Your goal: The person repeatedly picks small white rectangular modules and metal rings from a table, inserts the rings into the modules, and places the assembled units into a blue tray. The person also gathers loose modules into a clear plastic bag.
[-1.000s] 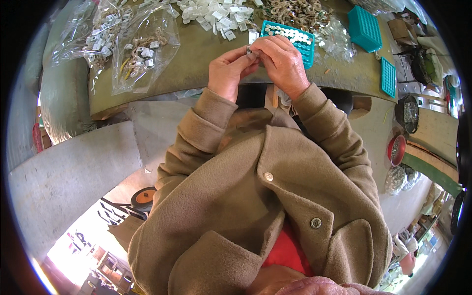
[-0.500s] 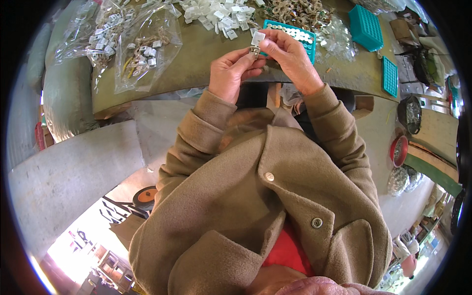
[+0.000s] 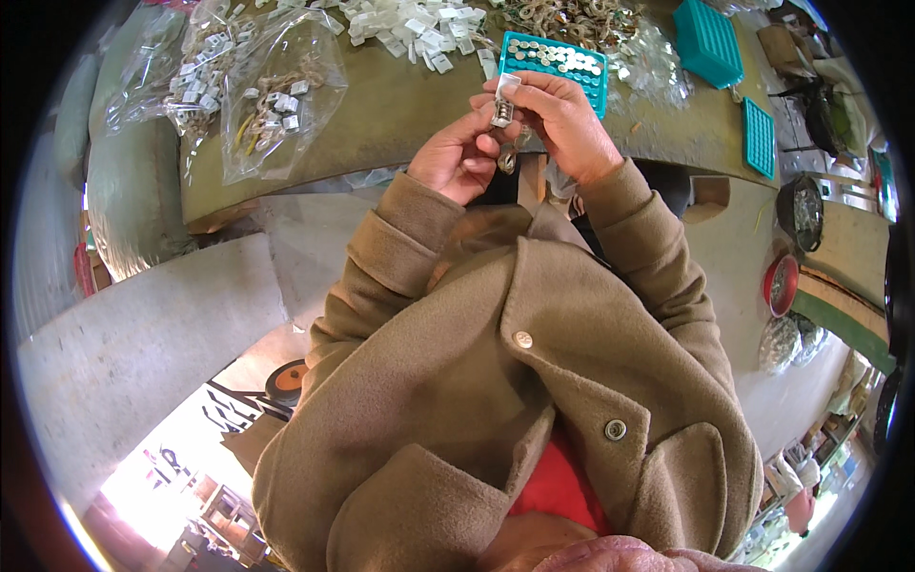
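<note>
My left hand (image 3: 454,157) pinches a small part with metal strips inside (image 3: 502,114), held above the table's near edge. From the right, the fingers of my right hand (image 3: 569,122) close on a small white translucent plastic cover (image 3: 509,84) at the top of that part. Cover and metal part touch; whether they are joined I cannot tell. A small loop of thin cord or wire (image 3: 508,159) hangs below, between my hands. Just beyond my right hand lies a teal tray (image 3: 602,88) with round white pieces in rows of holes.
White plastic cases (image 3: 419,29) are heaped at the table's far side, beside tangled brown wire bundles (image 3: 572,24). A clear bag (image 3: 286,95) of wired white parts lies left. Stacked teal trays (image 3: 707,43) and a flat teal tray (image 3: 759,138) are right.
Both hands have come slightly nearer to me. The metal part has tilted to show its inside, and the hanging loop has come into sight. More of the teal tray shows.
</note>
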Action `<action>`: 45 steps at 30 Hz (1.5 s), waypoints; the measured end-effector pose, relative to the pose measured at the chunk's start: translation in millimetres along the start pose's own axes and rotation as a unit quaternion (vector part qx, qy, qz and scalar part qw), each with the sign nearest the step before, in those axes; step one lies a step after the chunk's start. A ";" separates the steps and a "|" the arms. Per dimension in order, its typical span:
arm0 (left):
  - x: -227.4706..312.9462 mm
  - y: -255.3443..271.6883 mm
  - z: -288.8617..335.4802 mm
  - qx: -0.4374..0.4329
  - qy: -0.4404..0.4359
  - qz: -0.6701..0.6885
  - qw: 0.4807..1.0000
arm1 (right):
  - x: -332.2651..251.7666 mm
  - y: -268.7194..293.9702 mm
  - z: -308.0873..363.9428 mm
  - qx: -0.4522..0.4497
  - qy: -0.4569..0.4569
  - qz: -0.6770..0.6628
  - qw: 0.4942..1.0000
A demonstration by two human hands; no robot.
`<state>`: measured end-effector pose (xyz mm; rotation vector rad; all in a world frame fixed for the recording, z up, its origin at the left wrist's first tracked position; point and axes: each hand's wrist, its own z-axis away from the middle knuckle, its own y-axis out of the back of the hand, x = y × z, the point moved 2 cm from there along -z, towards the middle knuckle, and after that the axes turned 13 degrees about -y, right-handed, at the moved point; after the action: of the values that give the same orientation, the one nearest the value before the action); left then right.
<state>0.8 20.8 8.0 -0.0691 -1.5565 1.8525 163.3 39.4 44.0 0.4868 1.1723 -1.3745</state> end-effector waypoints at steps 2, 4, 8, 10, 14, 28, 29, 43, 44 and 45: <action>-3.2 -1.6 -1.3 0.000 0.010 0.010 1.000 | -2.9 1.6 0.0 -0.014 -0.011 -0.028 0.999; -6.8 -5.9 -1.2 0.026 -0.007 0.023 0.999 | -6.3 4.9 1.2 -0.031 -0.010 0.010 0.999; -11.3 -14.9 1.7 0.091 -0.047 0.035 0.994 | -6.8 9.7 10.7 -0.036 0.037 0.104 0.993; -11.5 -18.4 1.5 0.072 -0.055 0.024 0.996 | -6.0 8.4 13.4 -0.033 0.098 0.177 0.979; -21.0 -19.0 -0.2 0.077 -0.032 0.012 0.996 | -3.8 6.7 22.1 0.108 0.307 0.409 0.853; -52.8 -24.8 -4.2 0.089 0.107 -0.104 0.985 | 40.7 49.1 57.5 0.190 0.303 0.365 0.860; -56.9 -23.5 -4.4 0.079 0.109 -0.114 0.984 | 46.7 50.5 61.6 0.205 0.279 0.350 0.870; -81.3 -38.2 -18.4 -0.083 -0.053 -0.410 0.907 | 39.1 146.5 93.3 0.472 0.299 0.535 0.634; -79.4 -38.9 -19.0 -0.080 -0.052 -0.418 0.903 | 41.1 147.1 92.3 0.466 0.293 0.555 0.624; -77.3 -39.2 -19.9 -0.077 -0.050 -0.423 0.901 | 43.7 147.6 91.6 0.458 0.279 0.575 0.618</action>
<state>86.5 -2.8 7.2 0.5563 -1.4591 1.0505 321.1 -28.1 -7.3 2.0990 0.2107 -0.4824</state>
